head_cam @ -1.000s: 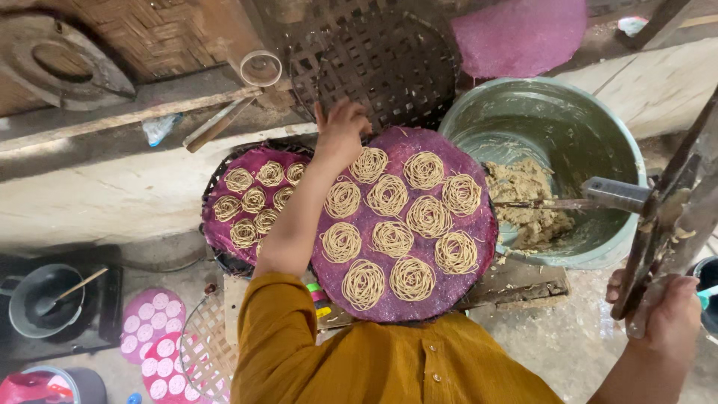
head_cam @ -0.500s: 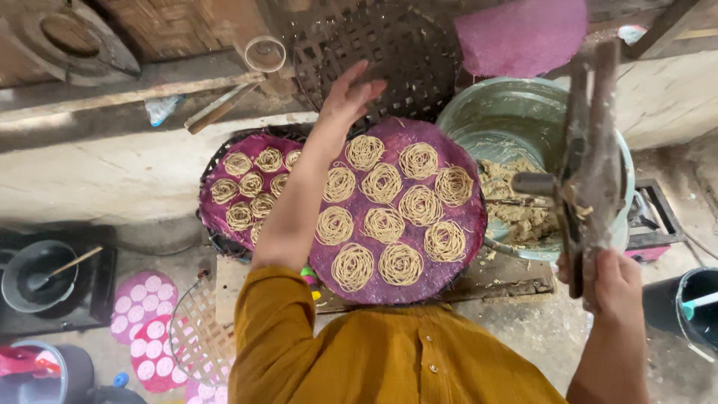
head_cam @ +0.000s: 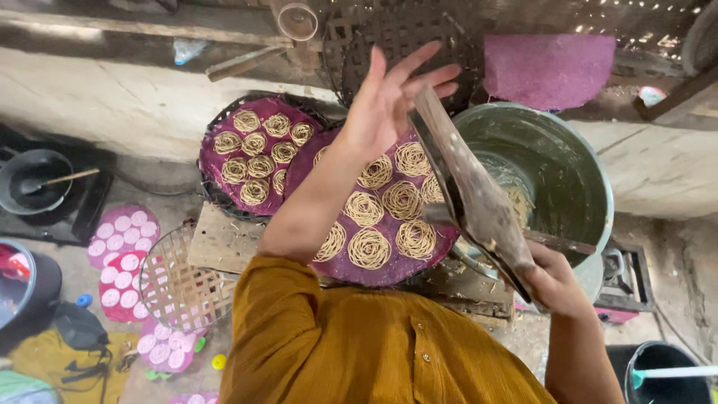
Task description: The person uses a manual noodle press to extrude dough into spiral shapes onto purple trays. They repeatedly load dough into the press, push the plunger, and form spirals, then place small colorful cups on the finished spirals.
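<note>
Above purple tray (head_cam: 389,269), right hand (head_cam: 553,280) tilts press (head_cam: 471,194) up-left.

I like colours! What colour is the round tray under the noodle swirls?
Purple tray, clearest in the head view.

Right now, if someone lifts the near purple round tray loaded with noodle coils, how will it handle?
The purple round tray looks thin and woven, so it probably flexes unless supported underneath. The noodle coils lie loose on it, so tilting would likely slide or break them. It overlaps the second purple tray and may drag on it.
</note>
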